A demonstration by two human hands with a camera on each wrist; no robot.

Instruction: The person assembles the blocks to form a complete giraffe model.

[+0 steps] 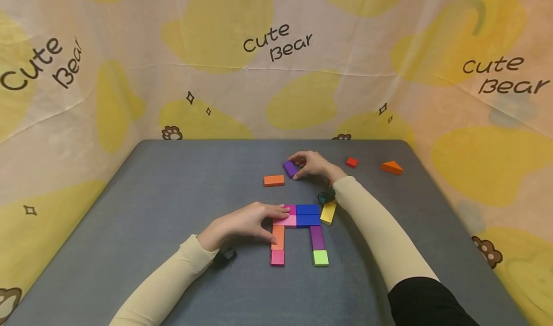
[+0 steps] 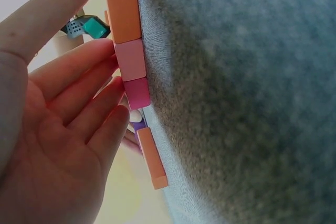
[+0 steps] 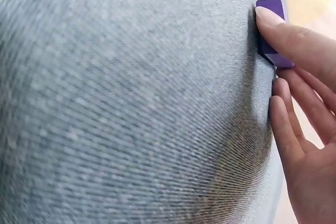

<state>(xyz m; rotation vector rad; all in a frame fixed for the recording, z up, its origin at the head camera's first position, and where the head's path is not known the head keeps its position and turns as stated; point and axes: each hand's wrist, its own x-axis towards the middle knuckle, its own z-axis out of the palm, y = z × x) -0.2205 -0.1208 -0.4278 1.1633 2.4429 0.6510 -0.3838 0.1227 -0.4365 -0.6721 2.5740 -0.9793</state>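
Note:
At the far middle of the table, my right hand (image 1: 315, 165) pinches a purple block (image 1: 290, 170) between thumb and fingers. My left hand (image 1: 242, 223) has its fingers extended over a flat arrangement of toy blocks. Its fingertips rest on the pink blocks (image 1: 290, 221), and its thumb lies at the edge of an orange block (image 1: 279, 234). Two blue blocks (image 1: 307, 210) adjoin the pink ones. A magenta block (image 1: 278, 258) ends the left leg; a darker purple block (image 1: 317, 238) and a light green block (image 1: 320, 258) form the right leg.
A loose orange block (image 1: 274, 181) lies left of the pinched one. Beside the blue blocks, a yellow block (image 1: 328, 213) sits slanted under the right wrist. A red block (image 1: 352, 162) and an orange triangular block (image 1: 391, 168) are at the far right. Patterned cloth (image 1: 276, 95) surrounds the grey table (image 1: 194, 172).

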